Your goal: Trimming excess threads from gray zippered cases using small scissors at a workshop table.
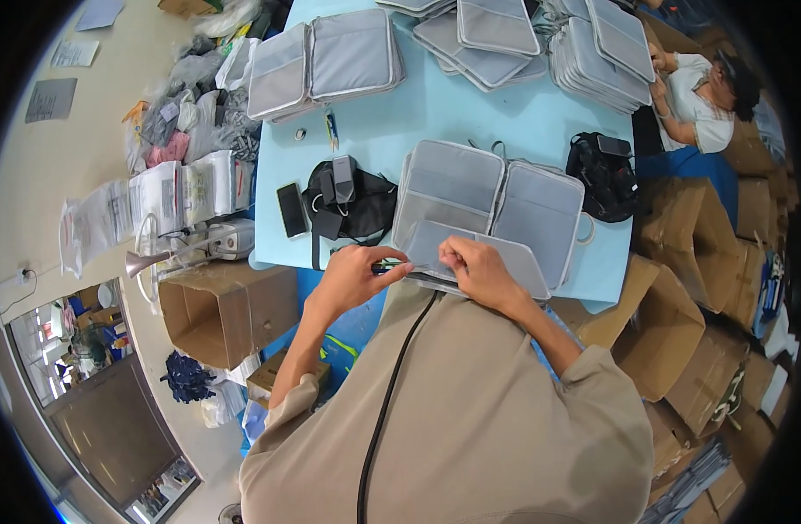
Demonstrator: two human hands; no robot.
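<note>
At the near edge of the light blue table, a grey fabric zip case (518, 262) lies under my hands. It rests on another grey case (453, 179) spread open like a book, with a pocket panel and dark edging. My left hand (359, 275) is closed at the case's left corner, its thumb and fingers pinching a small dark tool with a green part (388, 264), too small to name surely. My right hand (479, 272) rests on the near edge of the case with fingers curled in. Whatever it pinches, if anything, is hidden.
Stacked grey cases (331, 65) fill the far table side, with more piles (601, 61) at right. A phone (291, 210), a black bag (357, 205) and a black pouch (603, 179) flank the work. Cardboard boxes (230, 314) stand around. Another person (697, 96) sits far right.
</note>
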